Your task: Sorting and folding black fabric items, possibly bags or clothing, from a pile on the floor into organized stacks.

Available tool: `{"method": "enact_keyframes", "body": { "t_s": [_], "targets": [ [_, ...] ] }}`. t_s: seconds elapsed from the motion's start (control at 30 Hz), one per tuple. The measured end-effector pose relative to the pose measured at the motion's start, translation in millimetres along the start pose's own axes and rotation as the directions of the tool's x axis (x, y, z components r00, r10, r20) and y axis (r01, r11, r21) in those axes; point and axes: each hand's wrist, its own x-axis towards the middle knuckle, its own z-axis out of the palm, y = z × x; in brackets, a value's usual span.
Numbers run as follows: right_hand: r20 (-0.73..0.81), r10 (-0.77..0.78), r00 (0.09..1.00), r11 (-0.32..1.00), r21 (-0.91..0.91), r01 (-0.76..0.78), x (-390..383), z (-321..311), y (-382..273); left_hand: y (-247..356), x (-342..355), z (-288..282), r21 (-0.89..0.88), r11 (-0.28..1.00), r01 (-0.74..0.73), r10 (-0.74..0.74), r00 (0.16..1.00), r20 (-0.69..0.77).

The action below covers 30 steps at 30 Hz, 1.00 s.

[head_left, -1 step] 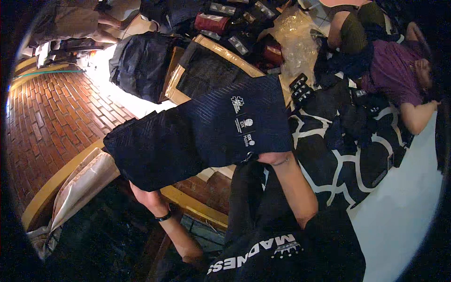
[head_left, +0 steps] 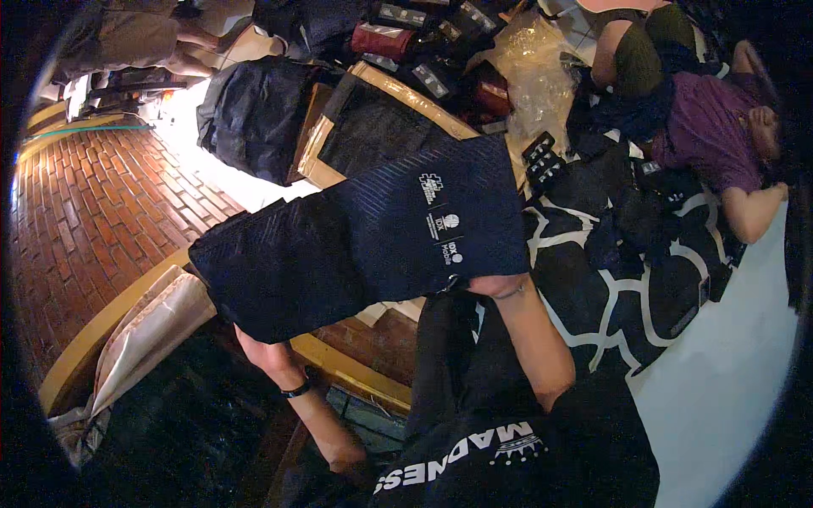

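A red brick floor (head_left: pixel 85 220) fills the 9 o'clock side of the view, edged by a curved yellow border (head_left: pixel 102 326), while a black rug with white looping lines (head_left: pixel 627 296) covers the floor from 3 to 5 o'clock. At centre, a dark navy garment (head_left: pixel 356 241) with small white printed marks is held up, spread flat and slanting from 8 o'clock up to 2 o'clock. The right hand (head_left: pixel 495 284) grips its lower right corner, fingers closed on the fabric edge. The left hand (head_left: pixel 254 343) is almost wholly hidden behind the garment's lower left edge; how its fingers stand cannot be told, though the forearm, with a dark wristband (head_left: pixel 296 390), rises to that edge. Behind the garment, toward 12 o'clock, lies an open cardboard box (head_left: pixel 326 140) with dark cloth inside, a black bag (head_left: pixel 254 114) just beside it, and a heap of packaged items (head_left: pixel 423 42). At 2 o'clock another person in a purple top (head_left: pixel 707 140) sits on the rug. A black cloth with white lettering (head_left: pixel 474 449) lies at 6 o'clock.
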Motion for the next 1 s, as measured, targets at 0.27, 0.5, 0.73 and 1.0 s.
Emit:
{"method": "enact_keyframes", "body": {
  "t_s": [0.27,0.5,0.73,1.0],
  "targets": [
    [0.019,0.053,0.998,0.969,-0.241,-0.047,-9.0,-10.3,-7.3,-10.1,9.9,11.2,-0.239,0.971,0.003,-0.031,0.993,-0.116],
    [0.143,-0.033,0.989,0.853,-0.511,0.102,-6.6,-16.3,-5.4,-7.1,7.3,-1.9,-0.106,0.994,0.005,-0.015,0.996,-0.093],
    [-0.04,-0.076,0.996,0.997,-0.026,0.075,-2.3,-6.7,-16.1,-12.6,8.9,10.0,-0.22,0.975,0.014,-0.038,0.994,-0.102],
    [-0.161,-0.114,0.98,0.828,-0.561,0.004,7.2,-45.7,-48.5,-49.0,16.6,55.8,0.074,0.982,-0.177,0.188,0.959,-0.211]
  ]
}}
